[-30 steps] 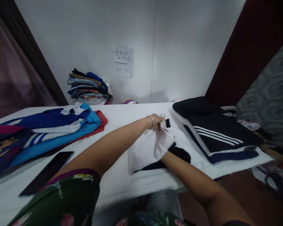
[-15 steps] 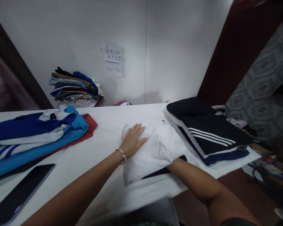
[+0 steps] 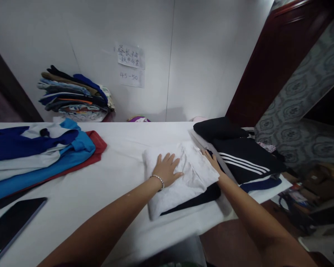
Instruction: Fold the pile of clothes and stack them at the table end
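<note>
A folded garment [image 3: 195,181], white on top with a black layer showing along its lower edge, lies on the white-covered table [image 3: 122,144]. My left hand [image 3: 168,171] rests flat on the white cloth, fingers spread, a silver bracelet at the wrist. At the garment's right edge is my right hand [image 3: 212,162], palm down with fingers stretched out, touching the side of the fabric. Just beyond it sits a stack of folded dark clothes [image 3: 239,154], the upper one black with three white stripes.
Blue, white and red clothes [image 3: 58,148] are piled on the left of the table. A phone [image 3: 13,226] lies at the front left. Against the wall stands a tall stack of folded clothes [image 3: 75,96]. Handwritten paper signs [image 3: 130,66] hang above.
My right hand has come out from beneath the white garment and is now at its right edge. My left hand has shifted slightly right on the cloth. The camera view has turned a little.
</note>
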{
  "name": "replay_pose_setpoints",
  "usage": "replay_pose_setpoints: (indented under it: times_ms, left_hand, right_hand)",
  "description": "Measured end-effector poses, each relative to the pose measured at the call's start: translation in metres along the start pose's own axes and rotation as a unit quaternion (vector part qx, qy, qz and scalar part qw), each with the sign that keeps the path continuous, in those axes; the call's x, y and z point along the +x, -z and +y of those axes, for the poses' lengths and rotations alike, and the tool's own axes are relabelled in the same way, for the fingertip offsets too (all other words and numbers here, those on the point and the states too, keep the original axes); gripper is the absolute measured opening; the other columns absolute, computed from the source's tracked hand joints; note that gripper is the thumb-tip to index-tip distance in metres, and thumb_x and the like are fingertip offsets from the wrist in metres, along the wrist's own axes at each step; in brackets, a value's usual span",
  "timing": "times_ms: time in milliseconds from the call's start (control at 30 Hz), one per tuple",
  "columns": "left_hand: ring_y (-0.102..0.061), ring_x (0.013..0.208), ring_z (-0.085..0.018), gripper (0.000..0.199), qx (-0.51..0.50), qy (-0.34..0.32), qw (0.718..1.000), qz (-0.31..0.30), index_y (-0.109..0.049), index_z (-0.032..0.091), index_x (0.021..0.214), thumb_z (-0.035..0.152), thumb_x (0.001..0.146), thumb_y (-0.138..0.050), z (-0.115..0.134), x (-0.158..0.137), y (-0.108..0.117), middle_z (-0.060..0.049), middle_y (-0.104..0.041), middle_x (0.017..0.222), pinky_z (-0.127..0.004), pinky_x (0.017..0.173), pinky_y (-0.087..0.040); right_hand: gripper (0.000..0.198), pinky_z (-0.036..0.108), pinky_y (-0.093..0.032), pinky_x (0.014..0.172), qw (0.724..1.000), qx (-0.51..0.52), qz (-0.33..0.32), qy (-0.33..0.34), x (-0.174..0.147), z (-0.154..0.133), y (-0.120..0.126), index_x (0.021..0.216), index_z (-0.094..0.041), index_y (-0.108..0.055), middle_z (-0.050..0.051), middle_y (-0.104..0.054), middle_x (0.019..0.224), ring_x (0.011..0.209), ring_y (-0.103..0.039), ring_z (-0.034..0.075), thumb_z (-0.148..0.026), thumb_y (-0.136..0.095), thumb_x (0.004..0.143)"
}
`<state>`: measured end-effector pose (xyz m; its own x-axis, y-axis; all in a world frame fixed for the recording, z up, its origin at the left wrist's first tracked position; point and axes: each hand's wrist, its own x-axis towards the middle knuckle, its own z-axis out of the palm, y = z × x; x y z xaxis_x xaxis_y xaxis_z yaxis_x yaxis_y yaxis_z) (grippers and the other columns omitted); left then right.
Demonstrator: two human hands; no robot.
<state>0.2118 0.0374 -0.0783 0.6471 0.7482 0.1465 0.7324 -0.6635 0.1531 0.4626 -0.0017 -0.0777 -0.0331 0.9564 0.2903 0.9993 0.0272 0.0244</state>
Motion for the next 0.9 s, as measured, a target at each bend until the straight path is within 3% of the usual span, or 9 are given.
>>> replay_pose_setpoints:
  times_ms: [133, 200, 300, 400, 500, 633, 733, 800, 900]
  left_hand:
    - [-0.021, 0.141, -0.036, 0.066, 0.011, -0.015, 0.999, -0.032, -0.044, 0.027, 0.140, 0.063, 0.084, -0.039, 0.005, 0.006, -0.003, -0.012, -0.035, 0.151, -0.062, 0.111, -0.009]
    - [-0.021, 0.141, -0.037, 0.066, 0.011, -0.014, 0.999, -0.043, -0.046, 0.026, 0.139, 0.063, 0.084, -0.039, 0.006, 0.008, -0.004, -0.013, -0.036, 0.151, -0.063, 0.110, -0.009]
    - [-0.022, 0.140, -0.038, 0.067, 0.014, -0.014, 0.999, -0.039, -0.047, 0.026, 0.138, 0.064, 0.083, -0.040, 0.006, 0.009, -0.005, -0.014, -0.036, 0.150, -0.064, 0.109, -0.010]
    - [-0.023, 0.140, -0.037, 0.067, 0.011, -0.019, 0.999, -0.030, -0.046, 0.025, 0.138, 0.064, 0.083, -0.039, 0.006, 0.008, -0.006, -0.014, -0.036, 0.150, -0.064, 0.109, -0.010]
    - [-0.022, 0.141, -0.035, 0.070, -0.002, -0.012, 0.999, -0.035, -0.043, 0.023, 0.140, 0.064, 0.083, -0.040, 0.007, 0.006, -0.005, -0.014, -0.035, 0.151, -0.063, 0.111, -0.009]
    - [-0.030, 0.139, -0.031, 0.066, -0.033, -0.019, 0.999, -0.038, -0.048, 0.020, 0.135, 0.060, 0.082, -0.046, 0.005, 0.005, 0.004, -0.013, -0.043, 0.146, -0.054, 0.114, -0.014]
    - [-0.036, 0.136, -0.028, 0.058, -0.056, 0.007, 0.998, -0.009, -0.055, 0.021, 0.128, 0.057, 0.086, -0.040, -0.010, 0.010, 0.015, -0.011, -0.050, 0.141, -0.049, 0.114, -0.018]
    - [-0.027, 0.141, -0.029, 0.060, -0.057, 0.072, 0.996, 0.005, -0.053, 0.021, 0.130, 0.059, 0.087, -0.036, -0.027, 0.017, 0.020, -0.010, -0.043, 0.147, -0.051, 0.115, -0.013]
    - [-0.019, 0.143, -0.029, 0.066, -0.088, 0.175, 0.979, -0.062, -0.045, 0.023, 0.138, 0.062, 0.086, -0.032, -0.054, 0.027, 0.017, -0.008, -0.031, 0.153, -0.055, 0.113, -0.012]
  right_hand:
    - [0.037, 0.039, -0.041, 0.100, 0.993, 0.020, -0.089, -0.074, 0.008, 0.025, 0.007, 0.125, -0.015, -0.060, 0.015, -0.061, 0.126, 0.119, -0.055, 0.026, -0.017, -0.041, 0.093]
    - [0.042, 0.033, -0.043, 0.099, 0.992, 0.046, -0.086, -0.079, 0.012, 0.020, 0.022, 0.129, -0.015, -0.057, 0.012, -0.063, 0.125, 0.116, -0.058, 0.022, -0.021, -0.032, 0.096]
    - [0.050, 0.033, -0.038, 0.105, 0.992, 0.121, -0.006, -0.017, 0.019, -0.017, 0.048, 0.141, -0.018, -0.044, 0.008, -0.050, 0.140, 0.130, -0.046, 0.021, -0.038, -0.027, 0.098]
    - [0.062, 0.041, -0.023, 0.114, 0.980, 0.170, 0.040, 0.091, 0.028, -0.065, 0.055, 0.149, -0.021, -0.027, 0.005, -0.024, 0.156, 0.144, -0.020, 0.022, -0.052, -0.030, 0.095]
    - [0.065, 0.051, -0.009, 0.115, 0.982, 0.165, -0.044, 0.077, 0.040, -0.085, 0.031, 0.149, -0.022, -0.024, 0.006, -0.013, 0.158, 0.146, -0.006, 0.025, -0.056, -0.031, 0.094]
    - [0.064, 0.055, -0.009, 0.113, 0.964, 0.181, -0.192, -0.015, 0.050, -0.069, -0.016, 0.149, -0.023, -0.025, 0.006, -0.013, 0.158, 0.146, -0.007, 0.025, -0.058, -0.024, 0.095]
    - [0.066, 0.053, -0.008, 0.114, 0.962, 0.194, -0.190, -0.025, 0.050, -0.058, -0.032, 0.149, -0.023, -0.024, 0.005, -0.010, 0.159, 0.146, -0.005, 0.023, -0.059, -0.023, 0.095]
    - [0.066, 0.052, -0.008, 0.114, 0.962, 0.201, -0.184, -0.027, 0.049, -0.057, -0.033, 0.149, -0.023, -0.024, 0.004, -0.010, 0.159, 0.146, -0.005, 0.023, -0.060, -0.023, 0.094]
    - [0.068, 0.049, -0.006, 0.115, 0.959, 0.213, -0.182, -0.053, 0.050, -0.060, -0.032, 0.149, -0.022, -0.024, 0.006, -0.007, 0.159, 0.146, -0.003, 0.022, -0.061, -0.024, 0.093]
